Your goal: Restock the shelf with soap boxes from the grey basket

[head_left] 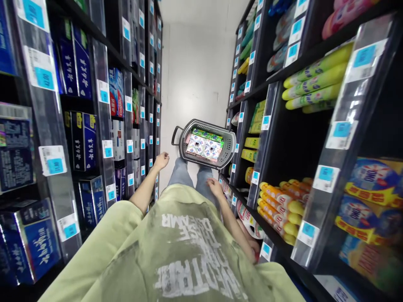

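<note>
My left hand [161,160] hangs beside my thigh, near the left shelves, with its fingers loosely bent and nothing visible in them. On the other side my right hand [215,187] hangs by my right leg, fingers slightly apart and no object in view. Ahead of my legs on the floor stands a dark grey shopping basket [232,144], its black handle [175,136] sticking out to the left. Inside lie white patterned packs [204,147] and green packs [206,134]. Neither hand touches the basket.
Shelves line both sides of a narrow aisle with a pale floor [195,75]. Toothpaste boxes [116,92] fill the left side. To the right are yellow bottles [317,82], orange bottles with yellow caps [280,209] and OMO packs [371,176]. Price tags [53,160] run along the shelf edges.
</note>
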`<state>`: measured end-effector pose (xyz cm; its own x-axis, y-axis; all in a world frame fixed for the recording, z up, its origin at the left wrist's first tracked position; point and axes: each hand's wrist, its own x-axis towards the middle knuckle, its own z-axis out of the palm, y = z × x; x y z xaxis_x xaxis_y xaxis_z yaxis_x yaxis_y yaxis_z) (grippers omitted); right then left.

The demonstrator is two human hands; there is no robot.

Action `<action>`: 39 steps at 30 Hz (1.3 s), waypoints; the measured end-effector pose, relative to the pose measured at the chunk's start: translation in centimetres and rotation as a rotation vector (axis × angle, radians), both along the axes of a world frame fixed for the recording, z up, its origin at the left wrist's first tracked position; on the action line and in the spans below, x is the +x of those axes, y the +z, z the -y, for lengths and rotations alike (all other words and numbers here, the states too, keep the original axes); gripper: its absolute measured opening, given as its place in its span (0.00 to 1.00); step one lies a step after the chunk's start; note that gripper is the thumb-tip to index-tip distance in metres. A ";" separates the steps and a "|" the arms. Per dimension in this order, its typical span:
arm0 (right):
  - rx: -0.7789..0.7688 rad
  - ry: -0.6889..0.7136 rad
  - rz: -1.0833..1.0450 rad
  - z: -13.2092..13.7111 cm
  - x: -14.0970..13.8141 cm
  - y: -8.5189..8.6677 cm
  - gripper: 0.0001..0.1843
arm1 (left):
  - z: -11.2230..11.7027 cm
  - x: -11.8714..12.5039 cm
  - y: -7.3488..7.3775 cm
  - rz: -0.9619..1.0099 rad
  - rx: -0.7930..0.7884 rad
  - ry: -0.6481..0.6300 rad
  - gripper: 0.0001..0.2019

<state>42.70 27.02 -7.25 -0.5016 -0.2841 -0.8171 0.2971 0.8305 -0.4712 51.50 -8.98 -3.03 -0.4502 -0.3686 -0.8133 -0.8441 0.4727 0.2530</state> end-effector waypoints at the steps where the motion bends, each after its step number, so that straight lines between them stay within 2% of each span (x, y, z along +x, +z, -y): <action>1: 0.006 -0.003 0.015 0.1 -0.4 -0.4 0.14 | 0.1 -0.9 -0.7 -0.022 0.036 -0.045 0.20; 5: 0.011 -0.006 0.051 0.3 -2.1 -1.9 0.15 | -2.0 -4.4 -3.2 -0.089 0.131 -0.196 0.19; 9: -0.007 -0.013 0.053 -0.3 -3.8 -4.3 0.16 | -6.9 -6.1 -6.2 -0.116 0.155 -0.267 0.19; 12: 0.013 -0.015 0.052 -1.5 -4.7 -6.9 0.15 | -11.3 -5.6 -8.7 -0.100 0.164 -0.299 0.20; 15: 0.067 -0.016 0.036 -3.0 -5.6 -9.7 0.17 | -15.2 -4.1 -11.2 -0.039 0.190 -0.336 0.21; 17: 0.105 -0.015 0.015 -4.0 -6.3 -11.6 0.18 | -17.0 -3.0 -12.7 0.010 0.218 -0.362 0.20; 19: 0.133 -0.015 0.002 -4.9 -7.3 -13.7 0.21 | -17.8 -2.2 -14.1 0.055 0.238 -0.380 0.20; 22: 0.159 0.011 -0.041 -5.7 -9.0 -17.8 0.24 | -17.2 -1.9 -16.4 0.105 0.251 -0.393 0.20; 25: 0.133 0.087 -0.152 -6.2 -10.7 -23.1 0.26 | -15.0 -2.9 -19.6 0.144 0.263 -0.400 0.21; 27: 0.077 0.141 -0.219 -6.1 -11.9 -26.5 0.26 | -13.1 -4.1 -22.5 0.156 0.276 -0.405 0.21; 30: 0.071 0.250 -0.256 -4.7 -13.7 -30.8 0.29 | -10.2 -6.2 -27.9 0.103 0.266 -0.431 0.18; 33: 0.144 0.376 -0.263 -2.2 -15.0 -33.4 0.32 | -7.8 -8.5 -33.7 0.012 0.180 -0.474 0.18; 35: 0.124 0.449 -0.264 -0.5 -15.2 -34.5 0.33 | -6.9 -9.9 -37.2 -0.084 0.099 -0.455 0.19; 37: 0.052 0.502 -0.261 0.9 -14.9 -35.3 0.32 | -7.1 -11.0 -40.2 -0.182 0.026 -0.434 0.20; 39: -0.009 0.542 -0.268 1.8 -14.3 -35.8 0.32 | -8.3 -11.6 -42.2 -0.235 -0.024 -0.446 0.27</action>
